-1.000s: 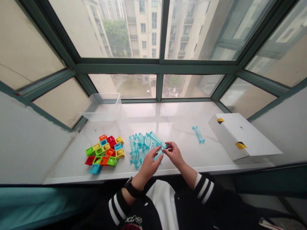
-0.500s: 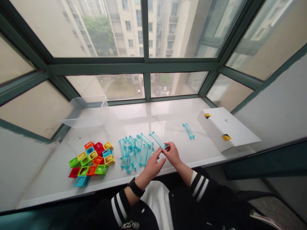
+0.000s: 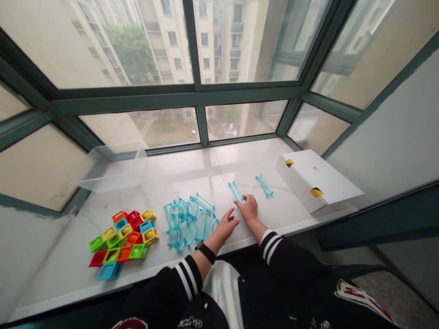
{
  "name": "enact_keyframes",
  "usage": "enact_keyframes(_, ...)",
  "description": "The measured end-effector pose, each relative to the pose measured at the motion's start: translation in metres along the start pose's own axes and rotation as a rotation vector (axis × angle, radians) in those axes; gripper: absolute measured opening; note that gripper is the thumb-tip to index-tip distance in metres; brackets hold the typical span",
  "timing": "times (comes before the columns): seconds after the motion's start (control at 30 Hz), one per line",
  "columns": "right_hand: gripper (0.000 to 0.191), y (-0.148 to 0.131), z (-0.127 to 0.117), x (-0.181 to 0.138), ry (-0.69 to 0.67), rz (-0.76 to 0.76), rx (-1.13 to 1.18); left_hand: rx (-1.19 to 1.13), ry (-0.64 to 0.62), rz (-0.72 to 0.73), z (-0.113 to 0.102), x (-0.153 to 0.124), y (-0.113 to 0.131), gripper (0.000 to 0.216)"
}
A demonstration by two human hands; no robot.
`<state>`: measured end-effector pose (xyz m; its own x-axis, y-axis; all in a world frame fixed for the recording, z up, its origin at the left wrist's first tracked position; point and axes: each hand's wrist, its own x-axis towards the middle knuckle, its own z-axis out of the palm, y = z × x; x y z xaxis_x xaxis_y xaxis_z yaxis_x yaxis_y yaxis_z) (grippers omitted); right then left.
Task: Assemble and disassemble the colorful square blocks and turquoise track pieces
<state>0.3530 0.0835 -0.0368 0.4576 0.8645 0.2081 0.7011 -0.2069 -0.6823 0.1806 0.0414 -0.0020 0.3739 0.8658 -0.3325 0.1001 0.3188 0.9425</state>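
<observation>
My right hand (image 3: 249,209) pinches the near end of a clear blue track piece (image 3: 235,190), which lies along the white sill pointing away from me. My left hand (image 3: 225,227) is apart from that piece, fingers spread and holding nothing, just right of a pile of clear blue track pieces (image 3: 205,224). Both straight and curved pieces show in the pile, overlapping one another. Farther right, a single wavy blue track piece (image 3: 264,186) lies alone.
Left of the pile sits a cluster of coloured plastic blocks (image 3: 124,242). A clear plastic bin (image 3: 113,171) stands at the back left by the window. On the right is a white box (image 3: 320,176) with yellow-and-black tabs. The sill's front edge (image 3: 164,270) runs close to my body.
The straight piece, earlier touched by both hands, has moved right, away from the pile, and turned. My left hand has come off it. The view has shifted slightly.
</observation>
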Motion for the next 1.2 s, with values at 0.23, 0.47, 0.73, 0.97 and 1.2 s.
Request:
enact_keyframes(0.23, 0.035, 0.002, 0.018, 0.002, 0.011, -0.002, -0.141, 0.039, 0.092, 0.043, 0.007, 0.009, -0.007, 0.096)
enact_keyframes(0.47, 0.046, 0.016, 0.012, -0.006, -0.053, -0.164, -0.084, 0.091, 0.166, 0.057, 0.011, 0.028, -0.009, 0.099)
enact_keyframes(0.73, 0.034, 0.018, 0.003, -0.014, -0.098, -0.251, -0.129, 0.048, 0.142, 0.037, 0.017, 0.040, -0.014, 0.104)
enact_keyframes(0.97, 0.038, 0.014, 0.003, -0.015, -0.128, -0.294, -0.186, -0.024, 0.133, 0.027, 0.013, 0.040, -0.014, 0.103)
enact_keyframes(1.2, 0.039, 0.013, 0.001, -0.015, -0.104, -0.281, -0.124, -0.044, 0.136, 0.018, 0.013, 0.042, -0.015, 0.101)
